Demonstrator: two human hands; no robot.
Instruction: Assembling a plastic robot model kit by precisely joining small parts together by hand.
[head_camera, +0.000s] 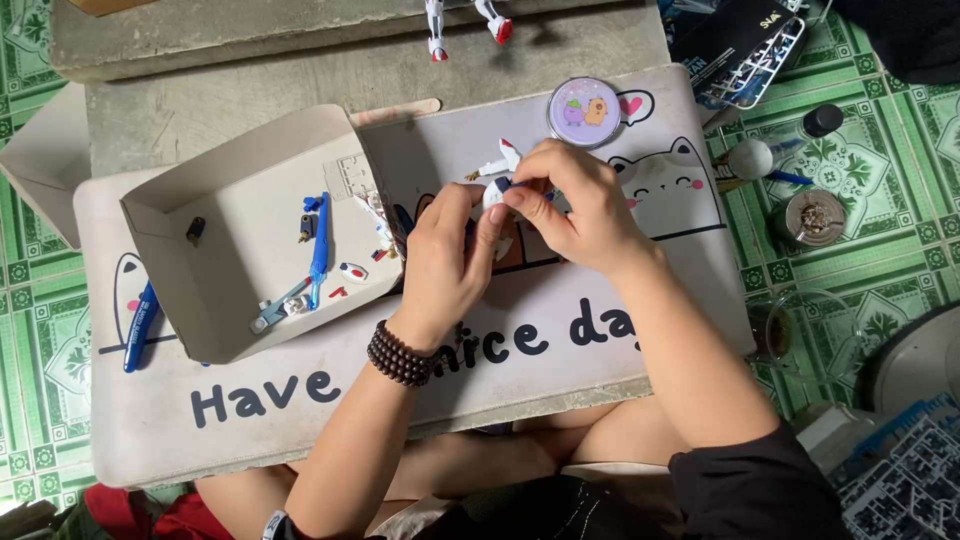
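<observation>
I held a small white model-kit piece (500, 172) between both hands, above the middle of the cat-print desk mat (560, 340). My left hand (448, 262), with a dark bead bracelet (400, 355) on its wrist, pinched the piece from below; my right hand (575, 205) closed its fingertips on it from above. Just left of my hands sat an open cardboard box lid (225, 185) holding blue nippers (318, 250) and loose small parts. A round tin (585, 112) lay on the mat beyond my hands.
</observation>
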